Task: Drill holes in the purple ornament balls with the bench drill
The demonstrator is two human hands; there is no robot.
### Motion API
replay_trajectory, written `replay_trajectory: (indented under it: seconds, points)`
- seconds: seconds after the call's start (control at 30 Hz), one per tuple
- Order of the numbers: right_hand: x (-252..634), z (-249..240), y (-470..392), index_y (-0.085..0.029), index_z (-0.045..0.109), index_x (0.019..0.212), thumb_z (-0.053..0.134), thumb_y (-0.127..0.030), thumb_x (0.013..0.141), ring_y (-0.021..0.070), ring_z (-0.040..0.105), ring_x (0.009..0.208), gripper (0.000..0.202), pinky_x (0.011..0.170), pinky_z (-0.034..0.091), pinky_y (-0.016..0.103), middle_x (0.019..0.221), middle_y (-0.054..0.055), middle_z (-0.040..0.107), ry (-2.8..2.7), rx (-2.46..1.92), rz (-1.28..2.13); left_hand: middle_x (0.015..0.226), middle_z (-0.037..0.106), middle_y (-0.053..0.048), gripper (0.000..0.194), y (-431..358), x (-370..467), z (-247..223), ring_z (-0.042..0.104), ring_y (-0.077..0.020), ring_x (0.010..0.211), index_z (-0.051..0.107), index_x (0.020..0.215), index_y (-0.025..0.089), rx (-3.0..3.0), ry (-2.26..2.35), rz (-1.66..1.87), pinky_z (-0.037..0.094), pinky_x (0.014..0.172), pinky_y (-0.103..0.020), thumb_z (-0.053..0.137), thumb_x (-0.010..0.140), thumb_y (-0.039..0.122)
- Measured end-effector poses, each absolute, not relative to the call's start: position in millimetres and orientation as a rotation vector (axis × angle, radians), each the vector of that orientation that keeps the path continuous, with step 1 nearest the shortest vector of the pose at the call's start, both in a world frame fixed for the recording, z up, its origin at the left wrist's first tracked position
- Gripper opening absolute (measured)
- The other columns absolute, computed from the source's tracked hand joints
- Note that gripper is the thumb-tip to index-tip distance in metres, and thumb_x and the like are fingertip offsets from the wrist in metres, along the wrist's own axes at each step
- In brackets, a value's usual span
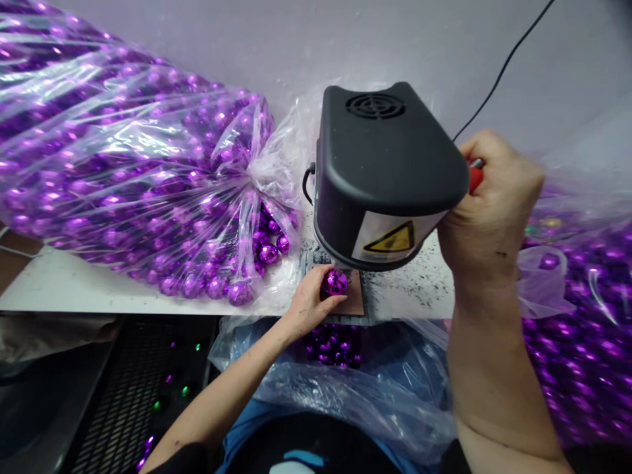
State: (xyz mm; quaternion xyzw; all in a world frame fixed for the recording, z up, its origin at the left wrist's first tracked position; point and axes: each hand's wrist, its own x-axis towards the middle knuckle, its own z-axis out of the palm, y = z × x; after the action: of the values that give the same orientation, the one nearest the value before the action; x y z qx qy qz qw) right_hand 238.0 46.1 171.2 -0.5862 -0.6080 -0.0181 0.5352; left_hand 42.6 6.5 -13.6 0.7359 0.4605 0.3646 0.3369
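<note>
My left hand (316,296) is closed round a shiny purple ball (336,282), with fingers and thumb on its left side. The ball is at a small brown board (354,299) near the table's front edge, under a black machine head (390,171) with a yellow warning label (390,238). To the right of the machine, my right hand (494,191) grips a red lever handle (475,178). The machine's head hides whatever is directly above the ball.
A big clear bag (123,178) of purple balls lies left, several loose balls (268,253) by its knot. An open plastic bag (375,388) with purple balls hangs at my lap. Another bag (582,342) stands right. Black flecks dot the white table (99,283). A cable (508,62) runs behind.
</note>
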Motion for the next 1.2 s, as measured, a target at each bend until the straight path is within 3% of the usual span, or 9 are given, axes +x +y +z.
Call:
replay_trajectory:
  seconds: [0.17, 0.4, 0.67, 0.93, 1.07, 1.2]
  points:
    - [236.6, 171.6, 45.0, -0.009, 0.041, 0.07, 0.051, -0.034, 0.089, -0.0022, 0.025, 0.062, 0.033, 0.063, 0.023, 0.017, 0.062, -0.004, 0.03, -1.461, -1.377, -0.044, 0.117, 0.066, -0.01, 0.044, 7.6, 46.4, -18.7, 0.06, -0.0264, 0.11, 0.059, 0.12, 0.019, 2.001, 1.248, 0.993, 0.047, 0.097, -0.044, 0.073, 0.082, 0.035]
    - [234.4, 171.3, 44.1, -0.01, 0.035, 0.067, 0.047, -0.041, 0.091, -0.0023, 0.024, 0.063, 0.041, 0.063, 0.02, 0.018, 0.063, -0.003, 0.028, -1.445, -1.337, -0.054, 0.112, 0.067, -0.008, 0.047, 12.1, 37.5, -32.8, 0.061, -0.0253, 0.105, 0.06, 0.124, 0.021, 1.877, 1.329, 0.997, 0.046, 0.096, -0.042, 0.069, 0.085, 0.047]
    - [233.9, 171.3, 45.2, -0.01, 0.035, 0.068, 0.047, -0.04, 0.091, -0.0031, 0.024, 0.064, 0.04, 0.063, 0.02, 0.018, 0.064, -0.003, 0.028, -1.445, -1.316, -0.045, 0.12, 0.066, -0.013, 0.046, 6.6, 48.7, -30.7, 0.06, -0.0267, 0.111, 0.056, 0.124, 0.015, 2.194, 1.192, 1.04, 0.045, 0.097, -0.042, 0.069, 0.086, 0.038]
    - [239.1, 171.0, 45.1, -0.009, 0.039, 0.069, 0.046, -0.046, 0.091, -0.0033, 0.023, 0.064, 0.044, 0.064, 0.02, 0.017, 0.064, -0.004, 0.028, -1.472, -1.338, -0.039, 0.114, 0.068, -0.008, 0.047, 18.7, 24.4, -27.9, 0.061, -0.0257, 0.105, 0.062, 0.118, 0.021, 1.779, 1.421, 1.093, 0.046, 0.096, -0.043, 0.074, 0.08, 0.045]
    - [239.7, 171.6, 43.9, -0.008, 0.048, 0.076, 0.044, -0.047, 0.092, -0.0032, 0.03, 0.067, 0.042, 0.066, 0.025, 0.017, 0.068, -0.004, 0.038, -1.496, -1.329, -0.067, 0.11, 0.068, -0.007, 0.052, 16.7, -0.1, -17.1, 0.064, -0.0211, 0.095, 0.059, 0.124, 0.022, 1.391, 1.332, 1.157, 0.052, 0.085, -0.035, 0.071, 0.081, 0.048]
    - [237.7, 175.4, 41.7, -0.009, 0.059, 0.093, 0.045, -0.043, 0.092, -0.0038, 0.039, 0.075, 0.037, 0.073, 0.032, 0.015, 0.086, -0.003, 0.055, -1.523, -1.327, -0.071, 0.107, 0.068, -0.007, 0.052, 14.0, 2.7, -11.5, 0.065, -0.0201, 0.088, 0.059, 0.126, 0.022, 1.253, 1.158, 1.027, 0.054, 0.068, -0.03, 0.067, 0.084, 0.052]
